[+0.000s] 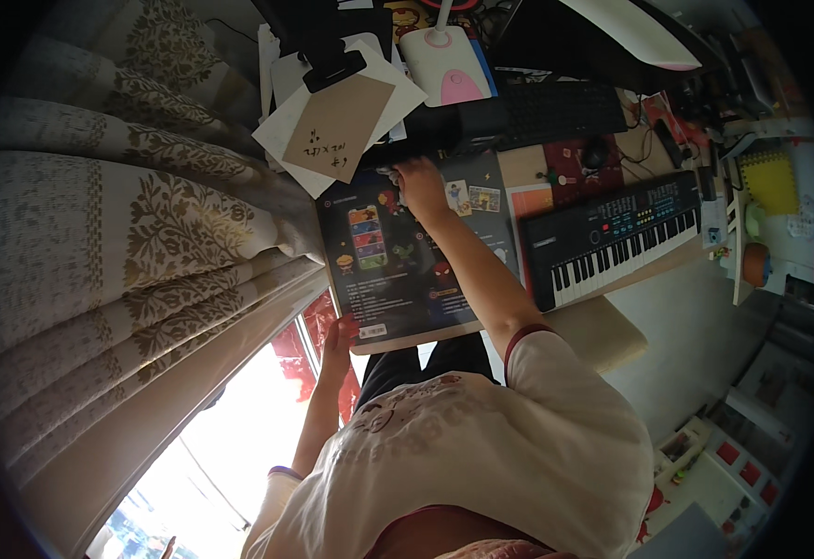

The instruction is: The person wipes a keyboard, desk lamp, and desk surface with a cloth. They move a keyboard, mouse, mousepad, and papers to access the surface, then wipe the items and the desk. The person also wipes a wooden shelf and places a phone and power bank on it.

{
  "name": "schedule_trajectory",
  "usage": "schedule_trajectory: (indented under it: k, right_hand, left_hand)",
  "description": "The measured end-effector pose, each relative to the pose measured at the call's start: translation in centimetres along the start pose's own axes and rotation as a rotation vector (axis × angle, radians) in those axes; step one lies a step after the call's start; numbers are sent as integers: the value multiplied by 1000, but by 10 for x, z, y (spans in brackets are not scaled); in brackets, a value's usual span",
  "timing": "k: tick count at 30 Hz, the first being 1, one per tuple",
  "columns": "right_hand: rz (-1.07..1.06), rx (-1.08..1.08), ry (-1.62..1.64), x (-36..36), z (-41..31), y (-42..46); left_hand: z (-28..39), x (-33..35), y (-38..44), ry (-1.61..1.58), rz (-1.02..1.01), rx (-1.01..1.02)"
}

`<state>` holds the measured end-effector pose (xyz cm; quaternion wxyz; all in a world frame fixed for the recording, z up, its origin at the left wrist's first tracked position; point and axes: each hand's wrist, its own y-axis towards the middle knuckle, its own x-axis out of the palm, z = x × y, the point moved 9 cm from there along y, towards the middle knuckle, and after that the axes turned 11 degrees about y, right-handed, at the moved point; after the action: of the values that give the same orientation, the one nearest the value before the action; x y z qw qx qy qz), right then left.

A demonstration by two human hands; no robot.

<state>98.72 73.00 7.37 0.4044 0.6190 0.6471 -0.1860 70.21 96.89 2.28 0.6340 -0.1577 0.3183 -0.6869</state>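
My right hand [420, 186] presses a crumpled pale cloth or tissue [391, 175] onto the back part of a dark printed board or flat box [407, 279] that lies on the desk. Its surface carries cartoon figures, small pictures and printed writing. At the near left corner of the board, my left hand [339, 335] rests against the edge; whether its fingers grip the corner is not clear. A brown card with handwriting [337, 126] lies on white sheets just behind the board's left part.
An electronic keyboard [616, 234] stands right of the board. Behind are a white and pink lamp base [447, 68], a black computer keyboard [561, 108] and a mouse [596, 151]. Patterned curtains [190, 223] hang at the left. A stool [588, 332] stands below the desk's front edge.
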Motion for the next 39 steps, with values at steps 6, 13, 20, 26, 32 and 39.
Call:
schedule_trajectory:
  k: [6, 13, 20, 26, 32, 39]
  right_hand:
    - [123, -33, 63, 2, 10, 24]
    - [308, 147, -195, -30, 24, -49]
    - [479, 257, -52, 53, -7, 6]
    - [311, 136, 632, 92, -72, 29]
    - [-104, -229, 102, 65, -34, 30]
    - [75, 91, -275, 24, 51, 6]
  left_hand:
    - [1, 1, -5, 29, -10, -30]
    - [-12, -17, -19, -5, 43, -44]
    - [-11, -19, -25, 1, 37, -55]
    - [0, -17, -30, 30, 27, 10]
    - [-15, -16, -26, 28, 21, -20]
    - [-6, -15, -19, 47, 9, 30]
